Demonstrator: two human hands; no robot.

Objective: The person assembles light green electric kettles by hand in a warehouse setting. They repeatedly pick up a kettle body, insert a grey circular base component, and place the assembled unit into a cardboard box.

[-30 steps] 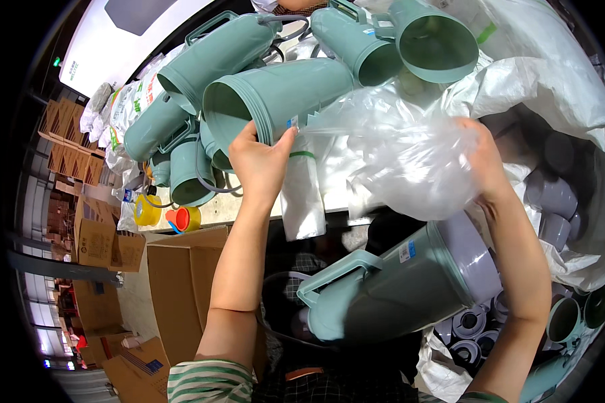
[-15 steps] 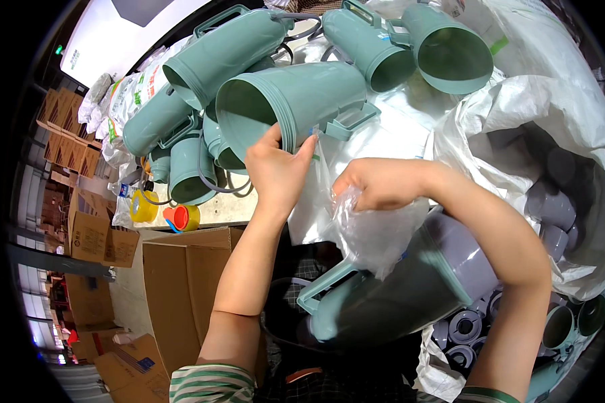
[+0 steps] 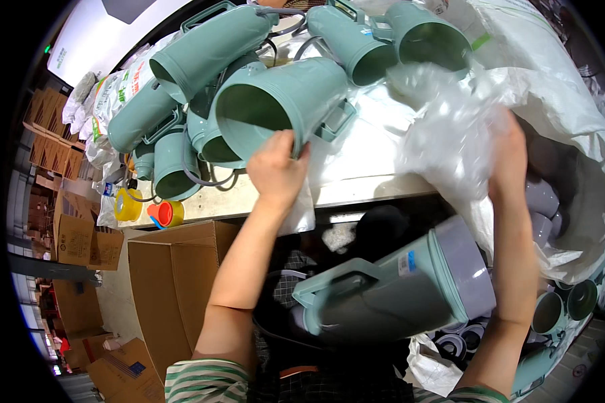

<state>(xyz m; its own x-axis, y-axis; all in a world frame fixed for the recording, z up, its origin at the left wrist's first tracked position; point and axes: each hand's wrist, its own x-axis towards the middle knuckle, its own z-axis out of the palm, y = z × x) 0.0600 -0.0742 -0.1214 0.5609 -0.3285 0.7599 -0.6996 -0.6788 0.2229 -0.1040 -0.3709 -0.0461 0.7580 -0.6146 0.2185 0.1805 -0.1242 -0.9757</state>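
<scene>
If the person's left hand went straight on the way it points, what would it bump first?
Probably the green jug whose rim the left hand grips. Its inner wall may come first, though depth is hard to judge here.

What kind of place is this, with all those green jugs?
It looks like a factory or warehouse packing area, probably. Lots of matching green jugs lie on a workbench, an open white sack holds grey cups, and cardboard boxes stand at the left.
</scene>
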